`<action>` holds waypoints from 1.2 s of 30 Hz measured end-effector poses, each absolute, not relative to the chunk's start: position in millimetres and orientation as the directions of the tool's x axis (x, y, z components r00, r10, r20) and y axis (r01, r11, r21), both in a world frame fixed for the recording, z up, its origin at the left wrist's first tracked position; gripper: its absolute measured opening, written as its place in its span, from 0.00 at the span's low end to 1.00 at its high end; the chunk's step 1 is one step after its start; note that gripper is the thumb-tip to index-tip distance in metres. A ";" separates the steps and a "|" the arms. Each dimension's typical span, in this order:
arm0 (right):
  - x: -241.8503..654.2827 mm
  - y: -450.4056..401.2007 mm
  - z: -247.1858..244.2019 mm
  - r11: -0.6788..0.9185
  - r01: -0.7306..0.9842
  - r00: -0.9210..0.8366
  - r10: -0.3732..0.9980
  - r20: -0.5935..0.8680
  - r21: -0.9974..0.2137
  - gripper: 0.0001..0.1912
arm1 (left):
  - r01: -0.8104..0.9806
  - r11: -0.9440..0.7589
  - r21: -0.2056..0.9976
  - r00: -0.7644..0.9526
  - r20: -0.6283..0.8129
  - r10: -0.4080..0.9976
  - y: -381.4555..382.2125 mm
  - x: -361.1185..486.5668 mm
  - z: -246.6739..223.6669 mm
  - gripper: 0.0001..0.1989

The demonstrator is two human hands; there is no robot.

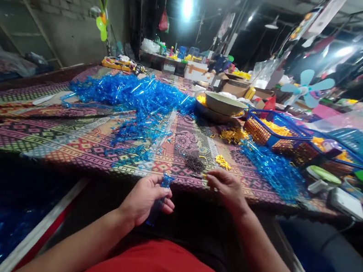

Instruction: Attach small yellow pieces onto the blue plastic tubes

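Observation:
My left hand [152,198] is closed around a translucent blue plastic piece [155,210], holding it upright just in front of the table edge. The piece has small prongs at its top, and my fingers cover its middle. My right hand [226,187] is at the table's front edge with fingers pinched together. A thin dark rod [196,176] shows beside its fingertips with a bit of yellow; what the fingers grip is too small to make out. Just beyond lie a pile of small dark screw-like pieces [194,163] and a small heap of yellow parts [223,162].
A large heap of blue plastic pieces [136,91] covers the cloth-topped table [73,136]. More blue pieces [271,169] lie at right, near blue baskets [273,142] of yellow parts. Bowls [224,104] stand behind. A light-blue fan [306,88] and a white device [346,202] are on the right.

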State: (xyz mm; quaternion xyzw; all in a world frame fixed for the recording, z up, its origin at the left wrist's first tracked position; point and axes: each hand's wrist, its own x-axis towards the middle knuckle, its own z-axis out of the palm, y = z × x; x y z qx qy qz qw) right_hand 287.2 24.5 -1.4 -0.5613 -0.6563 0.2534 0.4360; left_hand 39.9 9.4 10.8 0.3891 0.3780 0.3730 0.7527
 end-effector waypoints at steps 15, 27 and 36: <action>202.3 3.6 -11.4 0.716 0.586 -0.395 0.661 0.638 -0.379 0.07 | -0.204 0.342 0.917 0.373 -0.251 0.893 -6.7 52.6 -1.5 0.09; 196.7 5.1 -20.7 0.734 0.577 -0.465 0.656 0.594 -0.359 0.11 | 0.137 0.105 0.985 0.330 -0.145 0.933 0.4 44.6 -12.7 0.09; 245.2 58.5 -9.1 0.455 0.791 -0.180 0.812 0.556 -0.409 0.08 | -0.049 0.255 0.966 0.340 -0.224 0.913 6.2 39.7 -6.9 0.11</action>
